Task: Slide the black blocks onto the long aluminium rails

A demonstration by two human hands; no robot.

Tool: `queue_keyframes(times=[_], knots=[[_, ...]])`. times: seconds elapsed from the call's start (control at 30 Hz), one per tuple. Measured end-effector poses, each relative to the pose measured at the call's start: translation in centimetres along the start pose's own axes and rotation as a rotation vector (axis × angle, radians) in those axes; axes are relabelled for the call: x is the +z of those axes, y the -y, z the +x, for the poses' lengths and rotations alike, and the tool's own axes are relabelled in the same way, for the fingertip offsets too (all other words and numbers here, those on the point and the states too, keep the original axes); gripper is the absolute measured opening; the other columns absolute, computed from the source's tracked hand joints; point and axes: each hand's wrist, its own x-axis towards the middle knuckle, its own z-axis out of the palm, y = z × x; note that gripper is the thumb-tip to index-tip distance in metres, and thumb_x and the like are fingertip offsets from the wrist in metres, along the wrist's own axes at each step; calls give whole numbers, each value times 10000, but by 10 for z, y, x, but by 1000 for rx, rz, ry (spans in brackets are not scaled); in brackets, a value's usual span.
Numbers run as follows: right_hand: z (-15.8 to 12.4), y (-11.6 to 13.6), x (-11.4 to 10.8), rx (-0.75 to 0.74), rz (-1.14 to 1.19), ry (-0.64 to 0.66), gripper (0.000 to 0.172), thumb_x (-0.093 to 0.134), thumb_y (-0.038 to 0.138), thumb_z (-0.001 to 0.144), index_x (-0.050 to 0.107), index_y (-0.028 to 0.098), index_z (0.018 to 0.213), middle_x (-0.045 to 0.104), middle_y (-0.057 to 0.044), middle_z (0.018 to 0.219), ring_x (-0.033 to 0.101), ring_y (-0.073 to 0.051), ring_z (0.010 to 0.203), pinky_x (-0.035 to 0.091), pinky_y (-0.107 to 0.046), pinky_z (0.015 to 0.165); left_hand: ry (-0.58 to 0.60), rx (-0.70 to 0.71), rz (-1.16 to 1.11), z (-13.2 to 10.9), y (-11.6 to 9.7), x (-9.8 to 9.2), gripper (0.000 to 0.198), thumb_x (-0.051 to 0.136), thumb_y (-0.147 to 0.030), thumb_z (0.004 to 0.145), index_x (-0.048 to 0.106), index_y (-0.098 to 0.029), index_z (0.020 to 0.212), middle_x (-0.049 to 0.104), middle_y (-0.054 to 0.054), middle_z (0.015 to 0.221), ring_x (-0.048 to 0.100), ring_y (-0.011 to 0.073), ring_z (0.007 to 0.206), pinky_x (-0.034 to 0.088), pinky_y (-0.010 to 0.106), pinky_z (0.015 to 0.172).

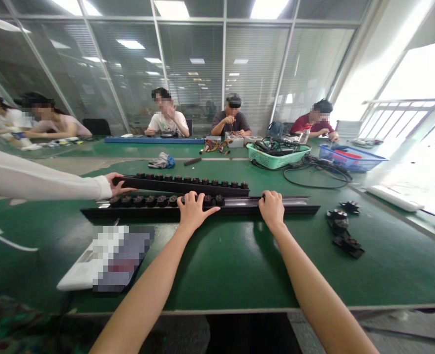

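Across the near side of the green tabletop point(225, 268), print on the blurred white-and-grey flat items point(107, 258) is unreadable. Above them, a long black channel point(295, 210) with a shiny metallic trough lies left to right, its ends slanted. Round black sockets point(150, 200) line its left part. The person's left hand point(193, 211) spreads over them, its grip uncertain; the right hand point(272, 209) is clenched at the bare stretch, its contents hidden.

Around the near black rail point(235, 211), the table point(232, 265) is showing green; a mint basket point(274, 160) and blue crate point(363, 164) are showing beyond that rail.
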Motion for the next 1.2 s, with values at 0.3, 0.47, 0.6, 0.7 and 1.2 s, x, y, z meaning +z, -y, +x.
queue_keyframes(times=[0.3, 0.47, 0.6, 0.7, 1.2], knots=[[1, -2, 1, 3, -11, -14, 348, 439, 164, 947, 684, 148, 1193, 653, -160, 1166, 500, -276, 1158, 421, -328, 832, 3, -1, -11, 0, 0, 0, 830, 465, -851, 828, 639, -211, 1327, 544, 187, 1286, 456, 370, 1205, 279, 562, 1085], [1, -1, -1, 24, -28, -5, 354, 429, 162, 955, 681, 142, 1202, 653, -162, 1178, 499, -281, 1161, 424, -332, 834, -8, 3, -13, 0, 0, 1, 834, 463, -855, 827, 644, -202, 1314, 544, 192, 1283, 459, 370, 1203, 276, 563, 1085], [0, -1, -3, 33, -22, 2, 349, 432, 161, 958, 680, 147, 1202, 651, -161, 1178, 502, -279, 1163, 426, -330, 832, -2, 4, -7, 0, 1, 1, 840, 452, -861, 826, 638, -207, 1319, 539, 190, 1293, 456, 369, 1209, 279, 561, 1083], [0, -1, -5, 41, -22, 8, 348, 431, 158, 958, 679, 145, 1203, 651, -165, 1179, 501, -283, 1171, 428, -333, 827, 6, 4, -1, 0, 1, 0, 833, 441, -864, 829, 637, -215, 1313, 541, 186, 1291, 458, 364, 1208, 287, 554, 1080], [0, 0, -9, 67, -41, 35, 345, 436, 168, 971, 669, 144, 1224, 647, -158, 1205, 504, -270, 1185, 431, -313, 840, 10, -6, -3, 0, 0, 0, 821, 457, -851, 835, 635, -215, 1323, 539, 183, 1298, 452, 358, 1221, 278, 548, 1092]])
